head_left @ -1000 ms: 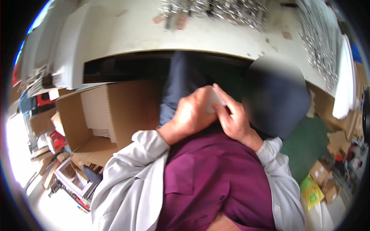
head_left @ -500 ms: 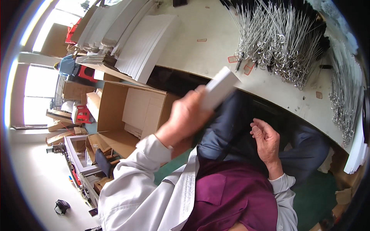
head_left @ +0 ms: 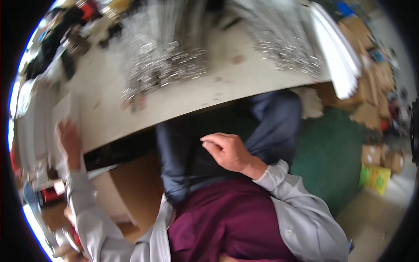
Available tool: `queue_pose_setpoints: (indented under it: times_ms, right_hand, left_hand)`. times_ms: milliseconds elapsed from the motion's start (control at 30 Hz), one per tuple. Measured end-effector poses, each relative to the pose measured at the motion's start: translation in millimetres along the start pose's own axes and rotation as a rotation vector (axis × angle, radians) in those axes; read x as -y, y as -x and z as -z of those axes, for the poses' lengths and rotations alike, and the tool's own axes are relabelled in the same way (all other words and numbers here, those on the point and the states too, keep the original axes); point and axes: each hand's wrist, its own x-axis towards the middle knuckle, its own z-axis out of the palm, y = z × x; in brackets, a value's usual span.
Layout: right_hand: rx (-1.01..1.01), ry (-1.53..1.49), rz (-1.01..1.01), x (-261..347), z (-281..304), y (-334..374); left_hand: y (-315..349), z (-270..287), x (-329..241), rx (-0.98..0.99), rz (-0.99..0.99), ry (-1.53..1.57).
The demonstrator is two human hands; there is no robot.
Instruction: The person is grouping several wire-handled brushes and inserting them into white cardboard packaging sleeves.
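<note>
At the far left, my left hand [head_left: 67,135] is on a narrow white box [head_left: 67,105], beside a stack of similar white pieces [head_left: 30,126] at the table's left end. Its fingers look closed round the box, though motion blurs them. My right hand [head_left: 228,152] hovers over my lap in front of the table edge, fingers loosely bent, thumb apart from them, with nothing in it. On the pale table [head_left: 109,126] lie two blurred bundles of thin metal rods with rings at their near ends: one left of the middle [head_left: 163,61], one on the right [head_left: 288,48].
More white strips [head_left: 340,56] lie at the table's right end. Below the table on the left stands a brown cardboard box [head_left: 135,187]. The floor is green [head_left: 327,153] to my right, with cardboard [head_left: 366,100] and a yellow-green packet [head_left: 375,178] farther right.
The view has turned to the right. My left hand has gone from above my lap with the white box to the stack at the table's left end. My right hand stays over my lap.
</note>
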Motion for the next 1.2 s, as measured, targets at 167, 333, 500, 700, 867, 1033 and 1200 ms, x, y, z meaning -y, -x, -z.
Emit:
queue_pose_setpoints:
  times_ms: [167, 333, 500, 700, 867, 1033, 1200]
  right_hand:
    - [-0.411, 0.405, 0.177, 2, 121, -1]
    - [-0.827, 1.12, 0.01, -27, 288, 4]
    - [-0.596, 1.55, -0.361, -70, 384, 23]
    - [-0.561, 1.599, -0.348, -98, 410, 27]
    - [-0.601, 1.542, -0.342, -92, 404, 26]
    - [-0.638, 1.535, -0.33, -92, 405, 22]
    - [-0.669, 1.587, -0.275, -83, 411, 24]
  left_hand:
    - [-42, 51, -53, 0.143, 0.178, 0.208]
    - [-47, 105, -67, -0.054, 0.284, 0.584]
    - [-65, 229, -154, -0.094, 0.184, 0.836]
    - [-74, 291, -244, 0.046, 0.052, 1.19]
    - [-87, 310, -268, 0.089, -0.01, 1.27]
    - [-96, 319, -286, 0.049, -0.062, 1.213]
    - [-97, 325, -293, 0.01, -0.053, 1.264]
